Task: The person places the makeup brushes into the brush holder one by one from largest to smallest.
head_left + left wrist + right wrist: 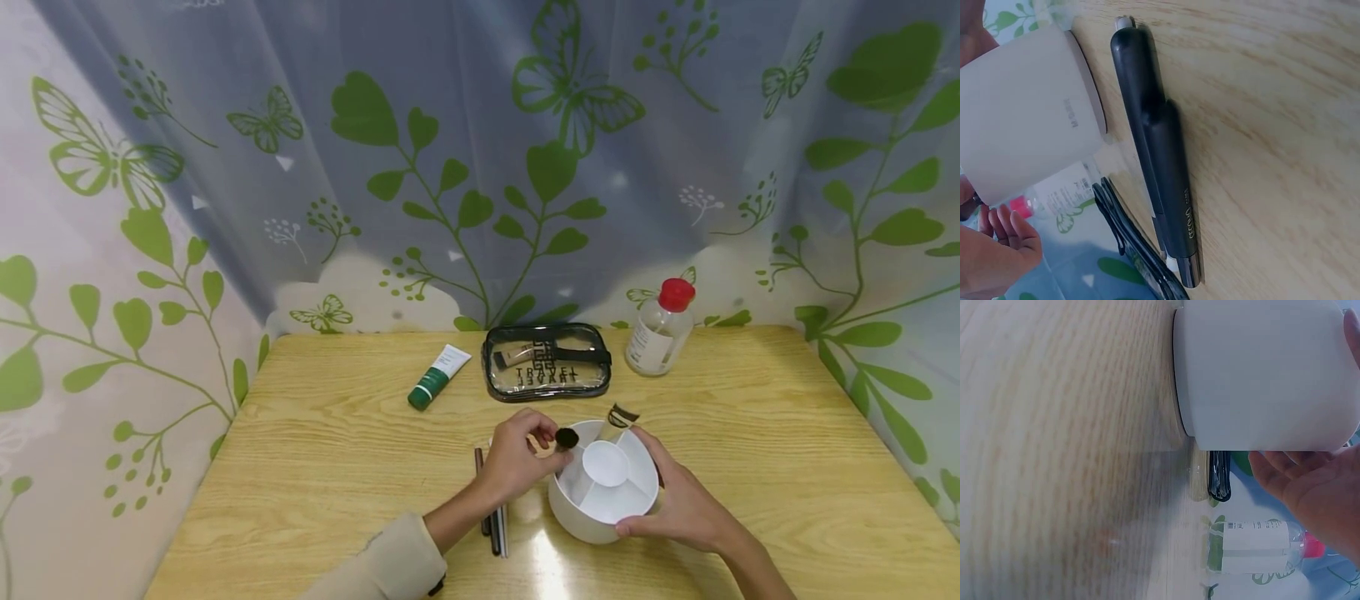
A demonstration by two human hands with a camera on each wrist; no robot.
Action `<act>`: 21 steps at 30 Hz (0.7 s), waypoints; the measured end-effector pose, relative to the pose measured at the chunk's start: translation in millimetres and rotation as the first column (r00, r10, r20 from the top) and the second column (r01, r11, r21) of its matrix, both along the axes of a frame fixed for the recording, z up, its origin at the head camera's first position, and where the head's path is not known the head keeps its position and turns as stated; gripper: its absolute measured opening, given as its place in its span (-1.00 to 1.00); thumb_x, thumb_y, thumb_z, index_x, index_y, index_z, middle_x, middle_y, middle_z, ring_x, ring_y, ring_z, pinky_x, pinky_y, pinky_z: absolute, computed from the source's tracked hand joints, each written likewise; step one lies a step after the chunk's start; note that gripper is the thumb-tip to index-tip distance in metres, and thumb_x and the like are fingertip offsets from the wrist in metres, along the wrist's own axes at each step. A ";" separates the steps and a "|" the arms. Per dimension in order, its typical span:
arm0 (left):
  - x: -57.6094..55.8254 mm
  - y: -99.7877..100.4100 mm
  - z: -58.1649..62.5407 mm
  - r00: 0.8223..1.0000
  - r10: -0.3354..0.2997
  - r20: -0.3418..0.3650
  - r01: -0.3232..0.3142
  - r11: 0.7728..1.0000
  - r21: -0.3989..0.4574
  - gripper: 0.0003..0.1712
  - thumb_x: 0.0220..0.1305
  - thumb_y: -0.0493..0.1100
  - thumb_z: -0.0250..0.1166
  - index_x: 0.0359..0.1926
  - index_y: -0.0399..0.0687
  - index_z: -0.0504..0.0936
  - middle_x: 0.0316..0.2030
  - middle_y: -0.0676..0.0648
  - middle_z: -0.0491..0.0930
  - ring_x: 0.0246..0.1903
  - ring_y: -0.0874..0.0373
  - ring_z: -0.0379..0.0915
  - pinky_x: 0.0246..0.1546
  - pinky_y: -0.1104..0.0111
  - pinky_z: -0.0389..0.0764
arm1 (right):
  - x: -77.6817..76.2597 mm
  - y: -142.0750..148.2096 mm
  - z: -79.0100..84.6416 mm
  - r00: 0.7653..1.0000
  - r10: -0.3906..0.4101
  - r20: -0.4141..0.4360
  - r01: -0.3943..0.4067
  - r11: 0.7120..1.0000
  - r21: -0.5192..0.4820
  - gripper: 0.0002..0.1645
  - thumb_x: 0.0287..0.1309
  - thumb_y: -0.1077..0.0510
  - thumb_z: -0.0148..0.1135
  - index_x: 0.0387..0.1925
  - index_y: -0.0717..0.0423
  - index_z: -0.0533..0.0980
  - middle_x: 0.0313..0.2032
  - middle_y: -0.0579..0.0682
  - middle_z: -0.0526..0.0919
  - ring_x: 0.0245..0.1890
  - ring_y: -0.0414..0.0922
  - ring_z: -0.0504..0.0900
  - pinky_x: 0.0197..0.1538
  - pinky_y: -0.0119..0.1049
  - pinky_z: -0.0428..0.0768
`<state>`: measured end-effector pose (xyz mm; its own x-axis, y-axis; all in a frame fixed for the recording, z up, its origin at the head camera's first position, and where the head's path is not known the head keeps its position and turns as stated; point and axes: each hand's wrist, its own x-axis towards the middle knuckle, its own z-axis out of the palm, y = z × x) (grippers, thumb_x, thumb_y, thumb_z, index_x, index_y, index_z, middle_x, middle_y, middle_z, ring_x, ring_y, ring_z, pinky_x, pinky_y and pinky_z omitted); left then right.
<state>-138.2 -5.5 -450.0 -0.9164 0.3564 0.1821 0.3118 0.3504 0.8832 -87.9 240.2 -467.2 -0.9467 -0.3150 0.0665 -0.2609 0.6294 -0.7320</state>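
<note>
there is one white container (585, 523), one clear pouch (547, 373), one red-capped bottle (657, 337) and one green-and-white tube (439, 377).

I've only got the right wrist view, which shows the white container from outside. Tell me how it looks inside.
Observer: The head view shows the white container has compartments around a round centre cup.
Operator: Report on the left hand.
Observer: It pinches an item with a round black end at the container's edge.
Operator: Now the table left of the container.
Observer: There are black pen-like items lying there; the left wrist view shows pale lettering on one.
</note>
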 end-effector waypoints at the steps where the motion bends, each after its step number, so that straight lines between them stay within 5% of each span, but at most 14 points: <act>1: 0.0 0.2 0.0 1.000 0.005 0.006 -0.005 1.000 -0.005 -0.72 -0.04 -0.19 0.46 -0.29 -0.19 0.60 -0.34 -0.09 0.56 -0.33 0.12 0.47 -0.39 0.55 0.49 | 0.4 -0.2 0.8 1.000 0.004 -0.002 -0.004 1.000 0.001 0.42 -0.42 0.00 0.62 0.43 0.18 -0.05 0.13 0.09 0.47 0.03 -0.34 0.42 0.02 -0.30 0.50; 21: -0.4 -0.7 -2.8 0.998 0.007 0.065 -0.010 0.999 0.040 -0.69 -0.01 -0.15 0.44 -0.25 -0.14 0.57 -0.28 -0.09 0.59 -0.31 0.16 0.48 -0.38 0.53 0.51 | -1.7 0.7 -2.2 1.000 -0.003 -0.009 0.003 1.000 -0.002 0.40 -0.42 0.00 0.62 0.41 0.20 -0.03 0.10 0.07 0.49 0.00 -0.36 0.44 0.00 -0.34 0.51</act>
